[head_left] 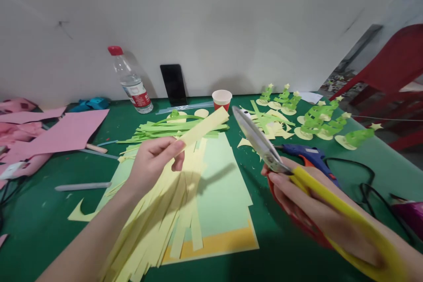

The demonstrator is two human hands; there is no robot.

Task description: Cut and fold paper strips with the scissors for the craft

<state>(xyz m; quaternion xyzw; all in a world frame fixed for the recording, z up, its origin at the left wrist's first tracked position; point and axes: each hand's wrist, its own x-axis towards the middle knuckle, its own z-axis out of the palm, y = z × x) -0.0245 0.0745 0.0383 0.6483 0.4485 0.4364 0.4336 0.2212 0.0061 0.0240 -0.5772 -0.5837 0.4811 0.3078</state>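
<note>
My left hand (pixel 157 161) pinches one end of a pale yellow paper strip (pixel 206 126), which points up and to the right. In my right hand (pixel 307 202) is a pair of scissors (pixel 256 139) with red and yellow handles. Their blades point up and left, close together and apart from the strip. Beneath my left hand, many pale yellow strips (pixel 158 220) fan out over light green paper sheets (pixel 224 185). Behind it lies a pile of green paper strips (pixel 152 131).
A water bottle (pixel 134 81), a black phone (pixel 173 84) and a paper cup (pixel 221 99) stand along the wall. Small green spiral paper trees (pixel 312 119) and a blue glue gun (pixel 306 154) are at the right. Pink sheets (pixel 72 130) and a grey pen-like stick (pixel 82 186) lie left.
</note>
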